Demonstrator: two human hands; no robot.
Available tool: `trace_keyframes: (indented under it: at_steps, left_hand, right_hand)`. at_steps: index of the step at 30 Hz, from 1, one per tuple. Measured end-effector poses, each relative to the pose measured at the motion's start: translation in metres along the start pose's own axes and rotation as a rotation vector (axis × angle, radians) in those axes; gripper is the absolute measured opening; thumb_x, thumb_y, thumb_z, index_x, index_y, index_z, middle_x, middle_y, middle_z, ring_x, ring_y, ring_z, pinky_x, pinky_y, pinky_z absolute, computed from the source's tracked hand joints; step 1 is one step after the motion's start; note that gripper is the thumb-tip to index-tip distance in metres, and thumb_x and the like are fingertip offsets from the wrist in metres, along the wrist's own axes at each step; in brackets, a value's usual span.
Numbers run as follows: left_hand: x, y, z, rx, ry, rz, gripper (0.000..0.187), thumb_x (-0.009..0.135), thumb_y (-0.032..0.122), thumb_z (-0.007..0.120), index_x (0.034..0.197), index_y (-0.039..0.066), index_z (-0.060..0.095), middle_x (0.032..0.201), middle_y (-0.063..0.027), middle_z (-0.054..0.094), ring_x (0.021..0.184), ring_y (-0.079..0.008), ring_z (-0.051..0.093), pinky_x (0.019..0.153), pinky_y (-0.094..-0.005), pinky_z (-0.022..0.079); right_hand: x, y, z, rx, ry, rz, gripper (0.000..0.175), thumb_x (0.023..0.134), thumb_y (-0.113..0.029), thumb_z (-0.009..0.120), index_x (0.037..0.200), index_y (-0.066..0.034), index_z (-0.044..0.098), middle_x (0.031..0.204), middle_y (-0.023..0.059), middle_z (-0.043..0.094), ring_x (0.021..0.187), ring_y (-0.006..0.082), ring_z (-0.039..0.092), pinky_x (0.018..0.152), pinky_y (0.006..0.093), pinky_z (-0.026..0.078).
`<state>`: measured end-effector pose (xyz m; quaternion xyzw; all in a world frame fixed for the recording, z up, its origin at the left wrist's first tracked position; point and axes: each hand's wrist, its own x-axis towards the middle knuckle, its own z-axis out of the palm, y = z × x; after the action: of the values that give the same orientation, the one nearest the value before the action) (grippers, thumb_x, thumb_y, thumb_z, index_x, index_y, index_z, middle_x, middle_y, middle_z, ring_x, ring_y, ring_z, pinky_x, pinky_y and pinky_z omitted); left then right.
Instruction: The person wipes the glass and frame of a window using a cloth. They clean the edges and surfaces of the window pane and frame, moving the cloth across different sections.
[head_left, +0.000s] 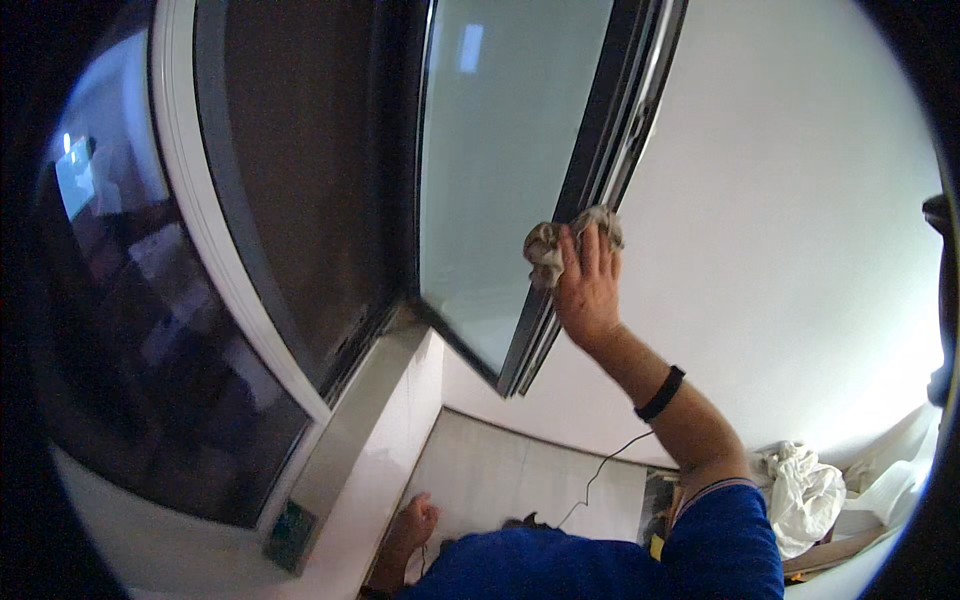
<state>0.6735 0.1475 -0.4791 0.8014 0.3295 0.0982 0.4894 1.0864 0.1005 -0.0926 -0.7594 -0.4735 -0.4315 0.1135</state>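
Observation:
With a crumpled, stained cloth (545, 253) under its fingers, my right hand (590, 292) presses against the dark edge profile of an opened window sash (592, 150). The cloth bunches out on both sides of the fingers. A black band sits around that wrist. The sash's glass pane (510, 165) lies to the left of the hand. Low in the view, my left hand (420, 519) hangs beside the wall below the sill, its fingers curled; nothing shows in it, though its palm is hidden.
The window sill (352, 405) runs below the white-framed window, with a dark green object (291, 536) at its near end. A cable (592, 480) crosses the pale floor (517, 472). White plastic sheeting (806, 495) is heaped at the lower right, by the white wall (772, 225).

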Motion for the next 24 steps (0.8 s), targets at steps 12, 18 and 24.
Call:
trace_keyframes:
  at_steps: [12, 18, 24]
  left_hand:
    - [-0.050, -0.004, 0.013, 0.017, -0.037, -0.184, 0.053, 0.100, 0.031, 0.064, 0.138, -0.004, 0.053, 0.106, -0.0206, 0.075, 0.101, -0.0350, 0.073, 0.091, -0.0451, 0.057]
    - [-0.064, -0.005, 0.016, -0.056, 0.039, -0.213, 0.050, 0.100, 0.029, 0.063, 0.137, -0.003, 0.053, 0.105, -0.0211, 0.075, 0.100, -0.0348, 0.074, 0.090, -0.0441, 0.058]
    - [-0.079, -0.006, 0.012, -0.069, 0.030, -0.313, 0.049, 0.102, 0.032, 0.063, 0.138, 0.000, 0.054, 0.114, -0.0233, 0.072, 0.106, -0.0365, 0.071, 0.093, -0.0457, 0.056]
  right_hand:
    - [0.110, 0.021, -0.054, -0.293, 0.476, -0.509, 0.027, 0.095, -0.019, 0.062, 0.119, -0.0061, 0.064, 0.124, 0.0205, 0.062, 0.117, 0.0423, 0.058, 0.098, 0.0536, 0.047]
    - [0.009, -0.032, 0.009, -0.249, -0.280, -0.480, 0.019, 0.091, -0.021, 0.073, 0.110, -0.0162, 0.072, 0.126, 0.0054, 0.065, 0.123, 0.0248, 0.057, 0.103, 0.0488, 0.044]
    - [-0.090, -0.062, 0.094, -0.101, -0.597, -0.619, 0.025, 0.097, -0.030, 0.062, 0.111, -0.0100, 0.067, 0.122, 0.0103, 0.065, 0.121, 0.0273, 0.057, 0.108, 0.0410, 0.042]
